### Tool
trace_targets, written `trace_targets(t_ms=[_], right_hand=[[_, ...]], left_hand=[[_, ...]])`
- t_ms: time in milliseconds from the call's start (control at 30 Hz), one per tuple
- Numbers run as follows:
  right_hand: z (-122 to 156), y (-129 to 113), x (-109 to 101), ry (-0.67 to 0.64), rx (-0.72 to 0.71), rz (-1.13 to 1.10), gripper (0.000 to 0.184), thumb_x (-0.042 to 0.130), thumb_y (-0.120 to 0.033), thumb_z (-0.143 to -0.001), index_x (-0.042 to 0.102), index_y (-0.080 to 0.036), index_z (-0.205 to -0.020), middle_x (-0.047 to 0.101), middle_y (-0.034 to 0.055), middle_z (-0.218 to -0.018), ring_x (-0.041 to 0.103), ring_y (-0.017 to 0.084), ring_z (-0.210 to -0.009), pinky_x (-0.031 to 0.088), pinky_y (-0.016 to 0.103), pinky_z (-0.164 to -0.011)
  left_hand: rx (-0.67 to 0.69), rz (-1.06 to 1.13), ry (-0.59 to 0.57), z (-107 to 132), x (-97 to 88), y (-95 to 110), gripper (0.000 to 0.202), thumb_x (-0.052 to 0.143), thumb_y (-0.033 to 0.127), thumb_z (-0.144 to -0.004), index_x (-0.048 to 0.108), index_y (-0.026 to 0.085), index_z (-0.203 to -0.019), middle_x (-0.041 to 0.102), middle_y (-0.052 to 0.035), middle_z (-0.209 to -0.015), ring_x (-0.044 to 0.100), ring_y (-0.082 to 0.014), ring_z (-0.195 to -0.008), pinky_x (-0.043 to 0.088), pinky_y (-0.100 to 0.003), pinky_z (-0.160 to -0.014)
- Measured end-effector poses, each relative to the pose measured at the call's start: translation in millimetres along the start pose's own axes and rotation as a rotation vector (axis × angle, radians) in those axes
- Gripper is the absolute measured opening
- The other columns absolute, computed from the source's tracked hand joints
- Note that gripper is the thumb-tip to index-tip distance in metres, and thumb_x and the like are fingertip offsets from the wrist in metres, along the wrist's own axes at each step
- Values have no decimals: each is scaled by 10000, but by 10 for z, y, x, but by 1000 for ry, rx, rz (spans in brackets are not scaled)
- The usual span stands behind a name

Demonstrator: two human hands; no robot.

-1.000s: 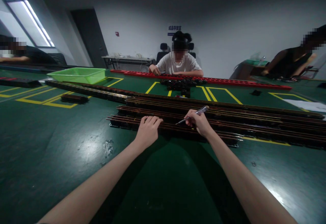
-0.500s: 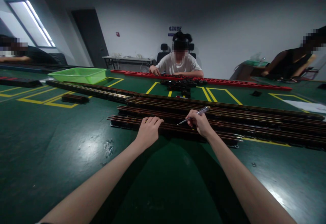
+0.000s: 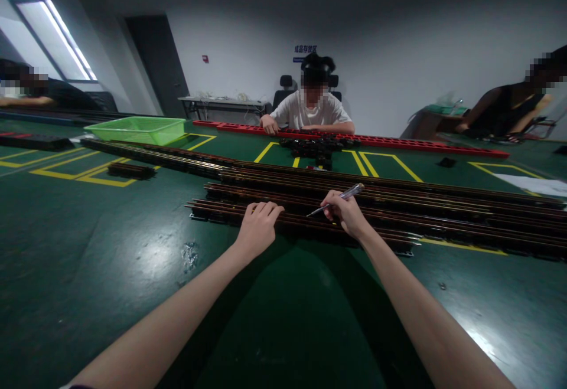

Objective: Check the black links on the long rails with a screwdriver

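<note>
Several long dark rails (image 3: 443, 215) with copper strips lie side by side across the green table (image 3: 88, 259). My left hand (image 3: 258, 227) rests on the nearest rail, its fingers curled over the top edge. My right hand (image 3: 348, 214) grips a slim screwdriver (image 3: 339, 198) with a clear handle, and its metal tip points left and down at the nearest rail, between my two hands.
A green plastic tray (image 3: 138, 130) stands at the back left beside more rails (image 3: 150, 156). A long red strip (image 3: 398, 142) and a pile of small black parts (image 3: 314, 148) lie before a seated person opposite. Other people sit at the far left and far right.
</note>
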State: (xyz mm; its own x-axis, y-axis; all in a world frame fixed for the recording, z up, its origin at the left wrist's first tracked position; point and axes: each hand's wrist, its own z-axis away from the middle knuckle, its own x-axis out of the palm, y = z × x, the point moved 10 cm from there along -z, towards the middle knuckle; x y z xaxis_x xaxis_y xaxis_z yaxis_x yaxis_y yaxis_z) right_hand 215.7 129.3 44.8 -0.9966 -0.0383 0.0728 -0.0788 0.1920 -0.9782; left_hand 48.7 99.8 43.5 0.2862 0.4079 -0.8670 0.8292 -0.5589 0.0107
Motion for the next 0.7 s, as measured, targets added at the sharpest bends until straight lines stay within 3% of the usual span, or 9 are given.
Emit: trace_targets(t_ms=[367, 700], right_hand=[[-8, 9, 79, -70, -10, 8, 125, 595, -254, -628, 589, -158, -549, 550, -7, -467, 482, 92, -430, 360, 205, -415], [-18, 17, 67, -33, 2, 9, 132, 586, -263, -591, 585, -154, -517, 545, -5, -435, 467, 85, -393, 351, 202, -395]], left_hand=[[-58, -17, -1, 5, 3, -74, 475, 355, -44, -718, 593, 166, -1071, 628, -75, -1093, 544, -231, -1038, 362, -422, -927], [37, 100, -24, -5, 8, -4, 464, 330, -25, -749, 572, 143, -1108, 612, -78, -1126, 525, -204, -1069, 348, -397, -953]])
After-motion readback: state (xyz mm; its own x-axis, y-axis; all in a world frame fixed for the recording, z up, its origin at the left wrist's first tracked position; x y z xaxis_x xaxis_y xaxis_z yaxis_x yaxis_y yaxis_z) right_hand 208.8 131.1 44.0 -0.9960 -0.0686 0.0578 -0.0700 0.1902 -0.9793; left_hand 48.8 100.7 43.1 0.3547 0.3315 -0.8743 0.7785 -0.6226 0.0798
